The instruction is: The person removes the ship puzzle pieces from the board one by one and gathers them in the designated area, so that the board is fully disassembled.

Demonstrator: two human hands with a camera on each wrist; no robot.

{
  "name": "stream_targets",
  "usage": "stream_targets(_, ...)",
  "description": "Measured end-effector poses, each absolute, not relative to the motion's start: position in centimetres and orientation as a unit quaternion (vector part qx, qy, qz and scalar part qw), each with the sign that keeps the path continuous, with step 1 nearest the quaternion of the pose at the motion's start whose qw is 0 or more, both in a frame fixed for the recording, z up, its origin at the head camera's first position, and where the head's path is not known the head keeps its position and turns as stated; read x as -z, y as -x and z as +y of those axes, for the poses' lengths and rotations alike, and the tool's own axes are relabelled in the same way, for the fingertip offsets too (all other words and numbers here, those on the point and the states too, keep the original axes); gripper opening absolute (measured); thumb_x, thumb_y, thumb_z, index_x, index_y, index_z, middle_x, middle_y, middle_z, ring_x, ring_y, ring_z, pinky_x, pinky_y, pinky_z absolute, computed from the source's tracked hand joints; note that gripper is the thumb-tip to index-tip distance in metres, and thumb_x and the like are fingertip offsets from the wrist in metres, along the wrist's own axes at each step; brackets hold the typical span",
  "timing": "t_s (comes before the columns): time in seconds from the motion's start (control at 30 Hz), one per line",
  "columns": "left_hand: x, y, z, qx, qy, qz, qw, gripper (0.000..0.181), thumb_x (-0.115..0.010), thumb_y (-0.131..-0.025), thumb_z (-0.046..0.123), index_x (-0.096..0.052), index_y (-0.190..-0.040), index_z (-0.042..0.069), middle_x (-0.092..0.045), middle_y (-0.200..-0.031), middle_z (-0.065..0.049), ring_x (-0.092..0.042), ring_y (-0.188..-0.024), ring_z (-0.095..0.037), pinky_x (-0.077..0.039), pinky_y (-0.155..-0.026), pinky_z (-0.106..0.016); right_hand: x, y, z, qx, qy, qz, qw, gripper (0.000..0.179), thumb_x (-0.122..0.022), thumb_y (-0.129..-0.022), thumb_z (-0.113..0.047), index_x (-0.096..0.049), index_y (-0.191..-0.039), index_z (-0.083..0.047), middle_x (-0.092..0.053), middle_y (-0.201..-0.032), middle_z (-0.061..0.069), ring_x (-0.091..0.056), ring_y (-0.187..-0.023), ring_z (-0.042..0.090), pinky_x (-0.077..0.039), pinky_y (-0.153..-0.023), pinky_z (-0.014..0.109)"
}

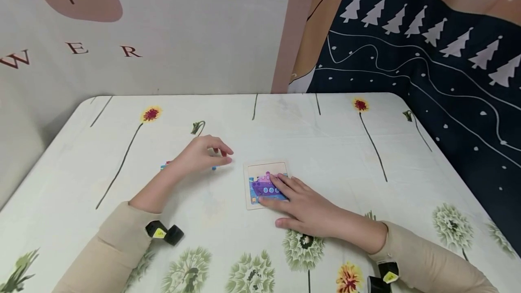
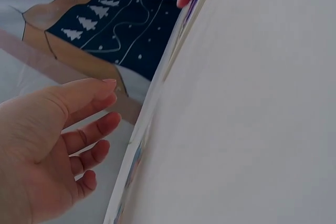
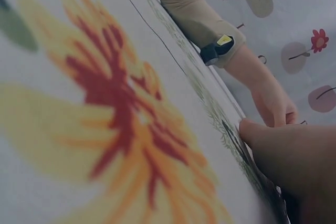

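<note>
A small square puzzle board point(image 1: 266, 165) with a pale border lies on the table. Its picture point(image 1: 265, 188) shows a purple ship on blue water. My right hand point(image 1: 299, 205) rests over the board's right side, fingers spread on the picture and covering part of it. To the left of the board, my left hand point(image 1: 203, 153) hovers above the table with loosely bent fingers and nothing between them. In the left wrist view, the left hand point(image 2: 58, 145) shows the same gap between thumb and fingers. Small colourful pieces point(image 1: 164, 165) peek out from beneath the left hand and wrist, mostly hidden.
A white cloth point(image 1: 325, 139) printed with flowers and dandelions covers the table. Behind it hangs a pale printed curtain point(image 1: 203, 30), with a dark tree-patterned fabric point(image 1: 407, 67) along the right edge. Both wrists carry black camera mounts point(image 1: 164, 233).
</note>
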State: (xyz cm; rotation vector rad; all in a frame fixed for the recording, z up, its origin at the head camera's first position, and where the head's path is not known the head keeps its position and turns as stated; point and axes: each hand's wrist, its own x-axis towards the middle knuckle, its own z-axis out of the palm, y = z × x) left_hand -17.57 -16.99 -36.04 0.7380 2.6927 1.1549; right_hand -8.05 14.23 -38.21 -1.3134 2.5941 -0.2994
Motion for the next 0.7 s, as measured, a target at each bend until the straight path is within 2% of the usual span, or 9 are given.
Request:
stream_targets(0.33, 36.4, 15.9, -14.4, -0.399, -0.271, 0.872, 0.079, 0.015, -0.077, -0.081, 0.016, -0.076, -0.095, 0.011, -0.069, -0.090, 0.007, -0.055, -0.085, -0.017, -0.045, -0.074, -0.034, 38.4, 8.0, 14.3, 0.090, 0.445, 0.882, 0.122, 0.055, -0.027, -0.099, -0.057, -0.014, -0.151, -0.042, 0.011, -0.159, 0.006, 0.012, -0.143, 0.023, -0.002, -0.113, 0.044)
stream_targets(0.5, 36.7, 15.5, -13.6, -0.412, -0.286, 0.858, 0.109, 0.014, -0.078, -0.080, 0.014, -0.076, -0.094, 0.011, -0.069, -0.092, 0.006, -0.057, -0.089, -0.016, -0.045, -0.082, -0.036, 38.4, 8.1, 14.3, 0.093, 0.448, 0.881, 0.118, 0.055, -0.027, -0.100, -0.056, -0.014, -0.151, -0.042, 0.010, -0.159, 0.006, 0.012, -0.144, 0.023, -0.001, -0.113, 0.044)
stream_targets(0.7, 37.3, 15.1, -13.0, -0.415, -0.314, 0.846, 0.117, 0.017, -0.079, -0.078, 0.011, -0.076, -0.095, 0.009, -0.066, -0.092, 0.005, -0.057, -0.089, -0.016, -0.046, -0.081, -0.036, 38.5, 8.1, 14.2, 0.093, 0.445, 0.883, 0.117, 0.054, -0.027, -0.100, -0.055, -0.013, -0.151, -0.043, 0.010, -0.159, 0.005, 0.011, -0.144, 0.023, -0.002, -0.113, 0.044)
